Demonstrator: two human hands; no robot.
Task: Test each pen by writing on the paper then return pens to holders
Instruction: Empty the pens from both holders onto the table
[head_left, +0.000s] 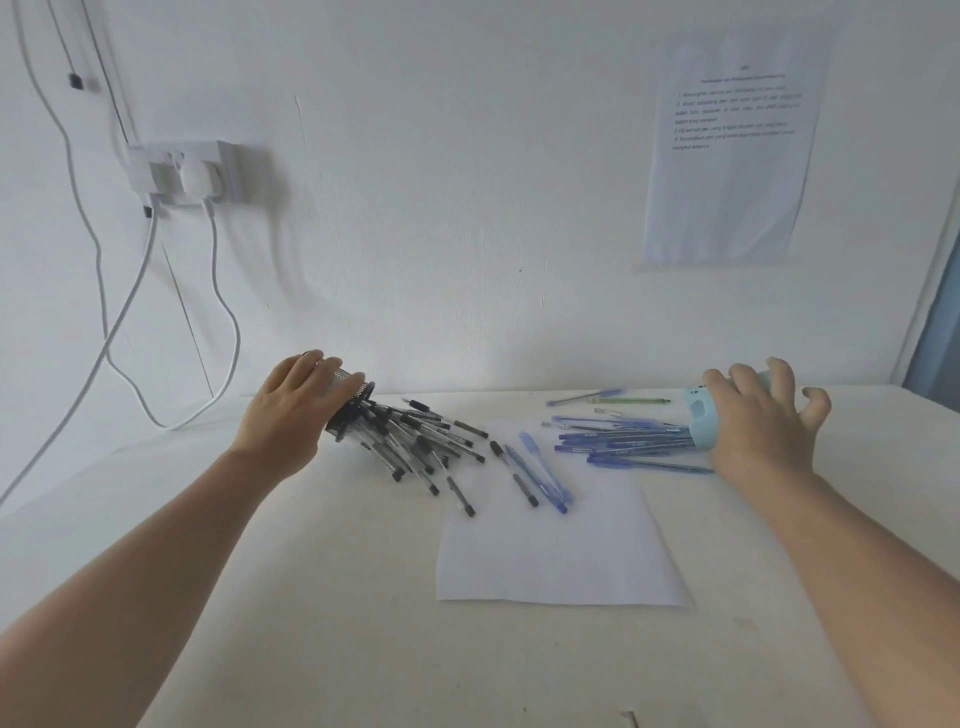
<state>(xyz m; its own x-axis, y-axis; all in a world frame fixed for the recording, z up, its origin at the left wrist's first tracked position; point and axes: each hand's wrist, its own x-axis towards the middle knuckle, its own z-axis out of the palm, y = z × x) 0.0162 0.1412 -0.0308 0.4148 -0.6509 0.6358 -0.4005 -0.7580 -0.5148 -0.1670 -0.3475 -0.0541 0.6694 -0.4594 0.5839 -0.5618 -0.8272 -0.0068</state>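
Observation:
My left hand (291, 415) grips a black mesh pen holder (349, 402), tipped on its side with its mouth to the right. Several black pens (415, 441) spill out of it onto the table. My right hand (758, 421) grips a light blue pen holder (702, 418), tipped with its mouth to the left. Several blue pens (623, 439) lie fanned out from it. A white sheet of paper (550, 551) lies between my arms, and a few black and blue pens (540, 473) rest across its top edge.
A green pen (628, 400) and a blue one lie near the wall behind the blue pile. A wall socket (187, 174) with white cables hangs at the left. A printed notice (732, 145) is stuck on the wall at the right. The table (311, 597) is white.

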